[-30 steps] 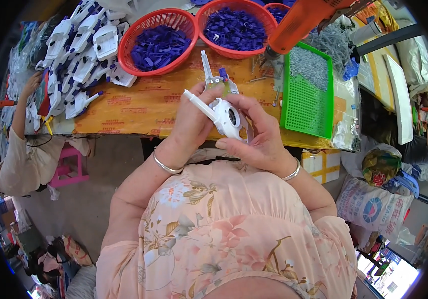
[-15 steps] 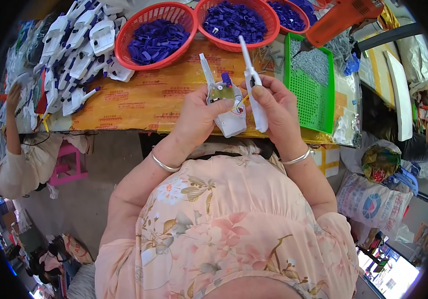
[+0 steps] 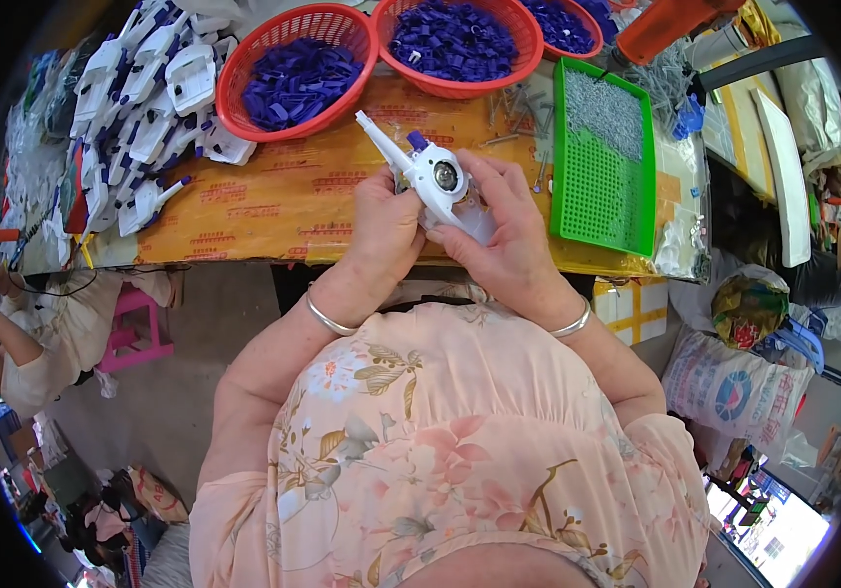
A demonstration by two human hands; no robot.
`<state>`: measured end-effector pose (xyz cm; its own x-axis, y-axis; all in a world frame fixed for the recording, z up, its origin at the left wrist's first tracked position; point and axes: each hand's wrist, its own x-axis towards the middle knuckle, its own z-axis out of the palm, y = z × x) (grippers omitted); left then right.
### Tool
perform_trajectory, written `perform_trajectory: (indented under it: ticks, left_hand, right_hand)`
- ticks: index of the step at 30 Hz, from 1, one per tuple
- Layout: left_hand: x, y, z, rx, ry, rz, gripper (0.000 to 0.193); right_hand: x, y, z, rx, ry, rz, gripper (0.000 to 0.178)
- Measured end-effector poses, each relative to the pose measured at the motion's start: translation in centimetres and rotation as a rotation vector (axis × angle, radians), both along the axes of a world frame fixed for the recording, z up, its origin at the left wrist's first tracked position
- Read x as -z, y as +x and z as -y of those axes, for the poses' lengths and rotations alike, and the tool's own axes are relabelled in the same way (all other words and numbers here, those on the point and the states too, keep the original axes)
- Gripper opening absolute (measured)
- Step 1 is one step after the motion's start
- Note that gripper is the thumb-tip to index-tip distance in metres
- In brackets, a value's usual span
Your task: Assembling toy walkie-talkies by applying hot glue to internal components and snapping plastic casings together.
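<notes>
Between my two hands, over the table's near edge, is a white plastic device housing [image 3: 430, 183] with a long narrow neck pointing up and left. A round dark lens-like part shows on its upper face, and a purple piece sticks out beside the neck. My left hand [image 3: 386, 220] is closed around its left side. My right hand [image 3: 504, 220] grips the right side, fingers over the far edge and thumb on the near part. The two halves lie one on the other; the inside and any wires are hidden.
Red baskets [image 3: 227, 98] of purple parts stand along the back. A green tray [image 3: 559, 196] of small screws lies right, beneath an orange power screwdriver [image 3: 670, 27]. White-and-purple assemblies [image 3: 151, 132] are heaped at left. Another person [image 3: 33, 343] sits at far left, near a pink stool [image 3: 136, 328].
The right hand has brought the separate white cover half over onto the half in my left hand, hiding the circuit board and wires. The person at left has lowered an arm.
</notes>
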<state>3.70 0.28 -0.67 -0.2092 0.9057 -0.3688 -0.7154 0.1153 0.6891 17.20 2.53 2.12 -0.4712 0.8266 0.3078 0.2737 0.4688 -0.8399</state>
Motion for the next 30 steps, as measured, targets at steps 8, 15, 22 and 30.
perform_trajectory:
  ticks: [8,15,22,30]
  left_hand:
    - [0.2,0.0,-0.1,0.009,0.057,0.032,0.023]
    - [-0.1,0.1,-0.1,0.044,0.027,-0.005,0.023]
    - [-0.6,0.1,0.6,0.086,0.142,0.078,0.025]
    - [-1.3,-0.1,1.2,0.153,0.207,0.072,0.029]
  right_hand:
    - [0.4,-0.1,0.0,0.104,0.05,0.009,0.06]
    - [1.1,-0.7,-0.1,0.114,0.093,0.024,0.054]
    - [1.3,-0.4,0.0,0.029,0.014,-0.098,0.059]
    - [1.8,0.3,0.3,0.008,0.135,-0.128,0.066]
